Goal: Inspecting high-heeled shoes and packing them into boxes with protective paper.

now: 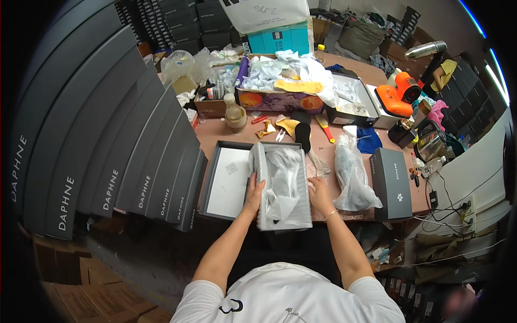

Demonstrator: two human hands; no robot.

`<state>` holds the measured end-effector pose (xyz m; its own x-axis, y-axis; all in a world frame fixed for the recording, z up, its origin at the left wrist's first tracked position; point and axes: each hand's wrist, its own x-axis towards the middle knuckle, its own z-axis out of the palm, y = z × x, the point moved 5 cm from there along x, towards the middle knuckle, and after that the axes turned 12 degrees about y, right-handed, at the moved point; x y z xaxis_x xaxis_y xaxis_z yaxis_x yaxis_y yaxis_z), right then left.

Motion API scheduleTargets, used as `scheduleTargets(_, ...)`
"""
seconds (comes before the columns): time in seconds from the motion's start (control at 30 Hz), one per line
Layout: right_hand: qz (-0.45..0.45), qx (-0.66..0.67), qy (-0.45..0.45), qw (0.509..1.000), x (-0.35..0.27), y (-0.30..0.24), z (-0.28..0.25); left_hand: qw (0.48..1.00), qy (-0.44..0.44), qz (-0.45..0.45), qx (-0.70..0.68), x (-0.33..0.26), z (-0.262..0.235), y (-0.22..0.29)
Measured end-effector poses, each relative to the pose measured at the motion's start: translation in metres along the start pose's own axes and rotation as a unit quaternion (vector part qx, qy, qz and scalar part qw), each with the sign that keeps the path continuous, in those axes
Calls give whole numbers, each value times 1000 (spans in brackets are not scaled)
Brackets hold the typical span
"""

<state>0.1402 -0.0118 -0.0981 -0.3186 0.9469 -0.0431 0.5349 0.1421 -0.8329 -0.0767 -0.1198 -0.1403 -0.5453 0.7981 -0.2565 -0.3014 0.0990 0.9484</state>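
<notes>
Right now both of my hands are taken: my left hand [254, 195] is closed along one side of a bundle of pale striped paper [299, 202], and my right hand [321, 196] grips the opposite side. It sits straight in front of me at the near edge of the tabletop [207, 127], with crumpled white wrapping [284, 177] filling the middle; what that wrapping covers, I can't make out. A dark edge shows at the far end of the bundle. Just beside my left hand lies a shallow dark grey tray [228, 180], white inside. Near my right hand, a plastic-wrapped item [354, 177] rests next to a closed dark grey box [392, 183]. Beyond the bundle I see black insoles [302, 135], a red-and-yellow tool [325, 129] and a squat bottle [235, 116], and farther back a patterned carton [280, 102] heaped with crumpled paper [264, 72]. Tall stacks of grey boxes [116, 134] rise on my left.
</notes>
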Motion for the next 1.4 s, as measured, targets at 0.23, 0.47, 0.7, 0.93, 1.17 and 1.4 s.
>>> scheduleTargets(0.23, -231, -132, 46, 963, -9, -87, 32, 964, 105, 214, 115, -48, -8, 45)
scheduleTargets(0.47, -120, -45, 8, 992, 14, -96, 18, 981, 75, 174, 28, -82, -37, 98)
scheduleTargets(0.7, -198, 87, 105, 971, -31, -146, -20, 917, -135, -160, -340, -65, 51, 72)
scheduleTargets(0.93, -54, 237, -118, 963, -111, -152, -44, 939, -60, -108, -322, -64, 31, 99)
scheduleTargets(1.17, -52, 369, -105, 922, -105, -107, 20, 971, 105, 137, -164, -116, 33, 101)
scheduleTargets(1.4, 68, 451, -96, 885, -95, -80, 4, 968, 122, 101, -195, -108, 10, 119)
